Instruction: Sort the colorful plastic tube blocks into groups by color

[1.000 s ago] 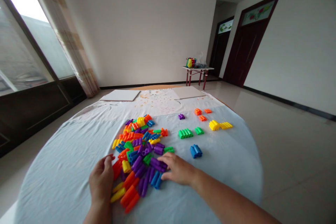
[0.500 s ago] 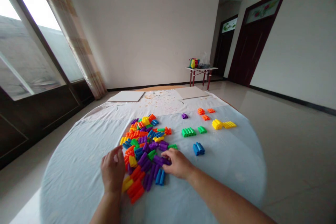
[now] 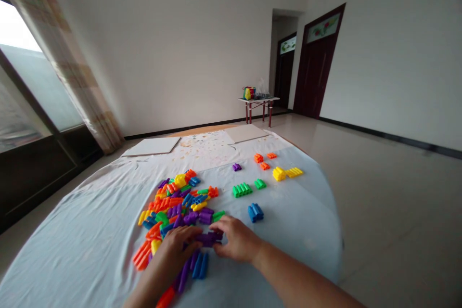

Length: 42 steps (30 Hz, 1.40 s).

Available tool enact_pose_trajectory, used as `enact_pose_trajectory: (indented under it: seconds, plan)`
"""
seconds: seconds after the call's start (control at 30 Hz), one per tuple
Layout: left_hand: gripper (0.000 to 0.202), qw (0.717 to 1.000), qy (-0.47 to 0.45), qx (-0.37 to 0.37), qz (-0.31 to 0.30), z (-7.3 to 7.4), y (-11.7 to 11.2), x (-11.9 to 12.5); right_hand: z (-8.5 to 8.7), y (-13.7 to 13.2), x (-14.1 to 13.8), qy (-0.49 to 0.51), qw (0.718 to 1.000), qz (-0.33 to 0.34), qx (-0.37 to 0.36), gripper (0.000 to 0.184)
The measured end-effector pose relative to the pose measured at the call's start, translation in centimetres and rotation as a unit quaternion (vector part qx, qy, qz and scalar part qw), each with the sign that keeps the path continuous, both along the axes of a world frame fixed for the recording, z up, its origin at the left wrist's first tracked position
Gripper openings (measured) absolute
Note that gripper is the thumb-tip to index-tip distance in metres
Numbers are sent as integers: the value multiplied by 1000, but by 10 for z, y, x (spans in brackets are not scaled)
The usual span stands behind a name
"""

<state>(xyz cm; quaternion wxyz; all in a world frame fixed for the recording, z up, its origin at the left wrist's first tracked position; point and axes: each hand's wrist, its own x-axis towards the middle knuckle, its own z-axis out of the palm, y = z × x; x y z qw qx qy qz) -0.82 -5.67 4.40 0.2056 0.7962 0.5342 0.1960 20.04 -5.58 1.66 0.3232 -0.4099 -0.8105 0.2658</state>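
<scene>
A heap of coloured plastic blocks (image 3: 176, 202) lies on the pale blue cloth (image 3: 83, 245). At its near edge both my hands meet over a purple block (image 3: 210, 237). My left hand (image 3: 176, 250) lies on the heap with its fingertips pinching the purple block's left end. My right hand (image 3: 234, 243) has curled fingers gripping the block's right end. Two blue blocks (image 3: 199, 265) lie just under my hands.
Sorted groups sit to the right: blue blocks (image 3: 255, 212), green blocks (image 3: 242, 189), a purple block (image 3: 237, 167), orange blocks (image 3: 262, 160), yellow blocks (image 3: 286, 173). Two white boards (image 3: 151, 146) lie at the far end. A small red-legged table (image 3: 258, 106) stands by the doors.
My left hand moved right from the heap's left side onto the heap and met my right hand at the purple block. The camera view swung.
</scene>
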Motion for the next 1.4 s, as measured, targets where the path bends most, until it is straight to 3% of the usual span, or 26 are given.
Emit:
enact_pose_trajectory:
  seconds: [0.23, 0.53, 0.7, 0.9, 1.03, 1.2, 1.4]
  plan:
    - [36, 991, -74, 26, 109, 8, 3, -17, -10, 3, 6, 17, 999, -30, 12, 34]
    - [36, 995, -25, 62, 80, 14, -6, 12, -12, -1, 6, 68, 996, -54, 25, 24]
    - [33, 982, -36, 133, 131, 13, -4, -1, -18, 2, 7, 68, 996, -43, 34, 24]
    - [39, 908, -156, 174, 349, -2, 6, -50, -25, 2, 4, 42, 997, -44, 49, 30]
    - [42, 864, -168, 174, 441, -18, 2, -72, -24, -2, 1, -21, 998, -49, 43, 40]
    - [41, 834, -191, 121, 504, -35, 0, -83, -14, -2, 6, -47, 997, -40, 36, 31]
    - [42, 836, -205, 83, 502, -46, 2, -92, -5, -7, 6, -52, 996, -49, 61, 43]
